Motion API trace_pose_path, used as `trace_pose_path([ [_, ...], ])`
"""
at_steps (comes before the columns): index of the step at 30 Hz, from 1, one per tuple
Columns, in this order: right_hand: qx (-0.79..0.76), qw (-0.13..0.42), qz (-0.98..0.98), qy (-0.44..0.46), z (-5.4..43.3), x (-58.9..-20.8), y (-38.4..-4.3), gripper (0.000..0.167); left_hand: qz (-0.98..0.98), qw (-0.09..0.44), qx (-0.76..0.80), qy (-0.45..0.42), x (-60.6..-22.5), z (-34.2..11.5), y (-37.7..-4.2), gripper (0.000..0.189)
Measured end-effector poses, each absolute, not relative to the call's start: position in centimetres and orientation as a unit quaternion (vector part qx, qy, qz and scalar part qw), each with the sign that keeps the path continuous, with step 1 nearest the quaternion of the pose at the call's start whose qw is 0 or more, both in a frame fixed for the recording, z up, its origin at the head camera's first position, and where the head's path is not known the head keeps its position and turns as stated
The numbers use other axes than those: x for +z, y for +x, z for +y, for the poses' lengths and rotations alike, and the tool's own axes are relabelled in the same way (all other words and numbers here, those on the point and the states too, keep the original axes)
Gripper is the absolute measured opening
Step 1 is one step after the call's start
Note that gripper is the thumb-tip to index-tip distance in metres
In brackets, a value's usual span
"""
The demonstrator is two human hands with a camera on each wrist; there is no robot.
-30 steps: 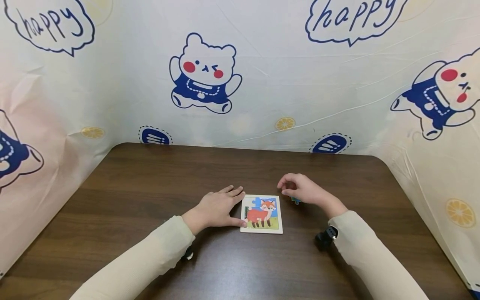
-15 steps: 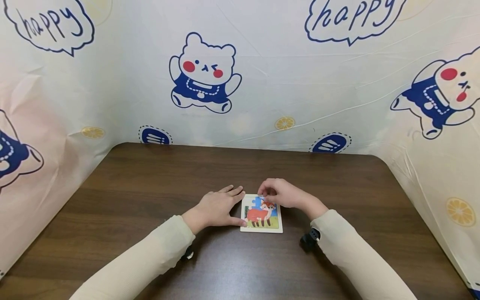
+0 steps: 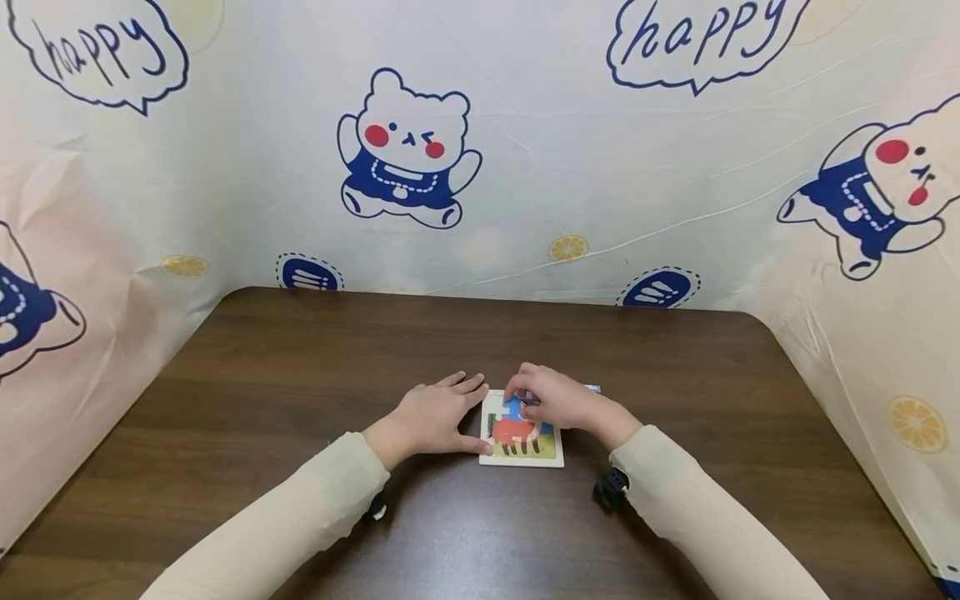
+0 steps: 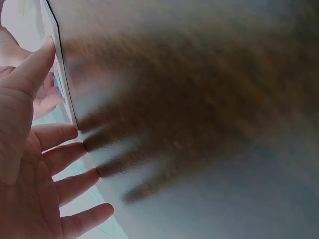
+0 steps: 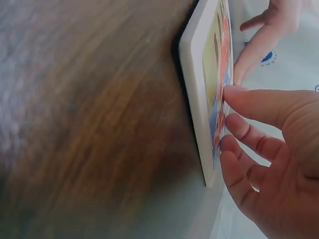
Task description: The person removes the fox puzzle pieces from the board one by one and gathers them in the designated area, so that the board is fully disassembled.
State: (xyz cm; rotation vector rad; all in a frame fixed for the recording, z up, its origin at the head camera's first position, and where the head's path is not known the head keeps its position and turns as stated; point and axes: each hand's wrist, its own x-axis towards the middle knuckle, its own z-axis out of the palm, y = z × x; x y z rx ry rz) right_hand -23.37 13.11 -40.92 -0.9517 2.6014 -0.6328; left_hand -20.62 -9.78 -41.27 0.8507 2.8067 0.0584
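A small jigsaw puzzle (image 3: pixel 543 448) with a fox picture lies in a pale frame tray (image 3: pixel 525 463) on the table. My left hand (image 3: pixel 435 419) rests at its left side, fingers spread, thumb on the frame's edge. Over the upper part of the picture, my right hand (image 3: pixel 558 398) has thumb and fingers bent down around a blue puzzle piece (image 3: pixel 513 409), largely covered by the fingers. The right wrist view has the right thumb (image 5: pixel 259 103) and curled fingertips close against the picture. The fox's head is hidden under this hand.
A blue sliver of a loose puzzle piece (image 3: pixel 593 388) shows on the table just behind the right hand. The brown table (image 3: pixel 337 350) has rounded far corners. A printed cloth (image 3: pixel 540 167) with bears encloses its back and sides.
My right hand has moved left from the table beside the puzzle onto the upper part of the picture, uncovering a loose piece. My left hand has stayed in place.
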Motion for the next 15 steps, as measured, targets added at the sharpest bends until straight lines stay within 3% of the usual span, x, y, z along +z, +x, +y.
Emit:
trace_pose_path([
  [15,-0.211,0.189,0.890,-0.358,12.8,-40.9,-24.4,0.026,0.952,0.104,0.027,0.286,-41.3,-9.8,-20.6,0.098],
])
